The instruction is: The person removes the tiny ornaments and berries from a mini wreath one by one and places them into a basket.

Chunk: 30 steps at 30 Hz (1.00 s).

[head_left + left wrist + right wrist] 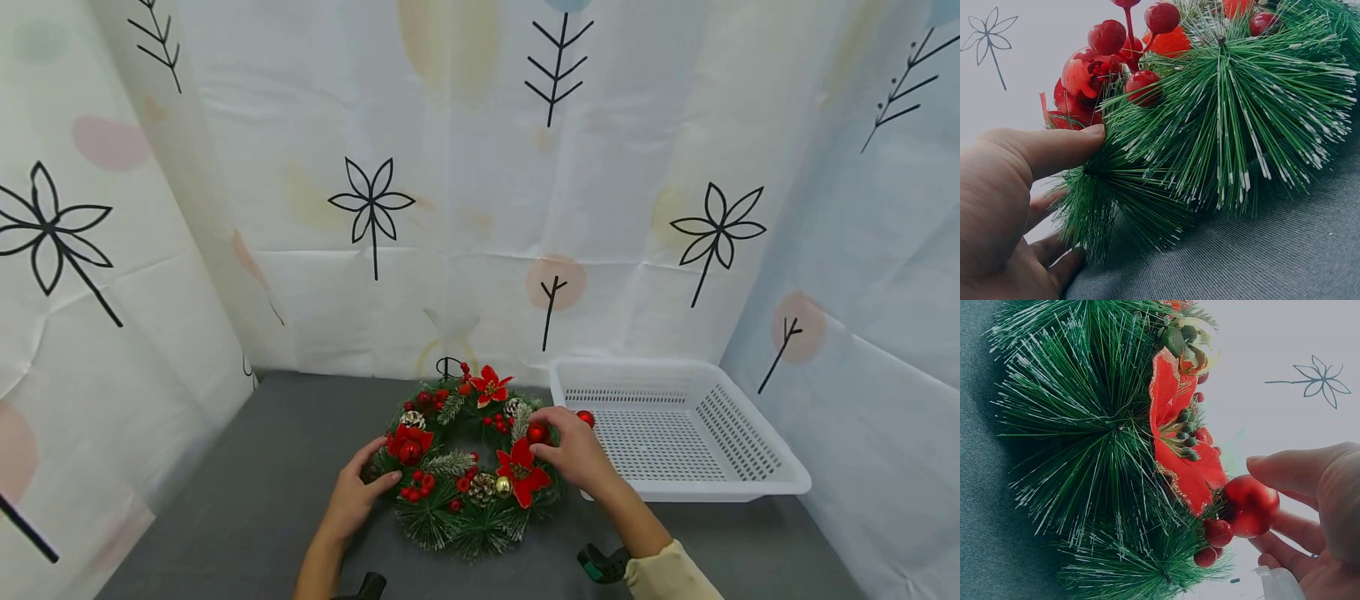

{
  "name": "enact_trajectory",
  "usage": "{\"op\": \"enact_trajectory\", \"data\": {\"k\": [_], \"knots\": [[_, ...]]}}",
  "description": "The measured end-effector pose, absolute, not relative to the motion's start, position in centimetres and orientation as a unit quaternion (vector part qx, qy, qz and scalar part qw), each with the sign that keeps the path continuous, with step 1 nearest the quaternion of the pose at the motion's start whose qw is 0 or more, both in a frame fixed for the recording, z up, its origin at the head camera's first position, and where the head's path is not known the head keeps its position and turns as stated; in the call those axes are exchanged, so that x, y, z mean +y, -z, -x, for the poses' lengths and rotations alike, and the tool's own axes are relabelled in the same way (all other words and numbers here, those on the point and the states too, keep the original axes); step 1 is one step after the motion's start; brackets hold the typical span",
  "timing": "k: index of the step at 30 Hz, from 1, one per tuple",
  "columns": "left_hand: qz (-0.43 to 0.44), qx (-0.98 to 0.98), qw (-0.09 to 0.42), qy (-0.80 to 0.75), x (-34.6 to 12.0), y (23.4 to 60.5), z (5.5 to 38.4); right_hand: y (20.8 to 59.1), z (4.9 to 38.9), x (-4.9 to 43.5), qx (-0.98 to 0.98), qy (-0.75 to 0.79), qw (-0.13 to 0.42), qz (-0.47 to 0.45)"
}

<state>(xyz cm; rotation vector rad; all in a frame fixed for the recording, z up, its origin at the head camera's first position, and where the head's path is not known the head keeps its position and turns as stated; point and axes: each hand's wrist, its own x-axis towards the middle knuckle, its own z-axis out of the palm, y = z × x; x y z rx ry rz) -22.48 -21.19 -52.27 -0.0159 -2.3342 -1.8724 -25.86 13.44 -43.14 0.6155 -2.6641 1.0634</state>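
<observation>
A decorated wreath is lying flat on the dark tabletop, in the near middle of the scene, with a white basket standing just to its right. The left hand is holding the wreath's left edge, its thumb resting over the greenery and its fingers going round the outer side; needles are partly covering the fingertips, so I cannot tell how firmly they are gripping. The right hand is pinching a red ball between thumb and fingers at the wreath's right side, just beyond the near-right red flower.

Work on the wreath appears to be well along. A gold ball is already sitting beside a pine cone at the near side, and another shiny red ball is resting at the left flower. The pinched ball is touching small berries on the wreath, but whether it is fastened there is not showing. One further red ball seems to be lying against the basket's left wall, so that piece is probably remaining to be dealt with.
</observation>
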Motion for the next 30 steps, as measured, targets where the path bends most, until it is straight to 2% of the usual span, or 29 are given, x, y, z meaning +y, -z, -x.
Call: {"op": "enact_trajectory", "data": {"k": [30], "knots": [[-0.007,-0.776,0.061,0.628,-21.21,51.97,22.39,42.91,25.86,13.34,-0.911,-0.338,0.095,-0.215]]}}
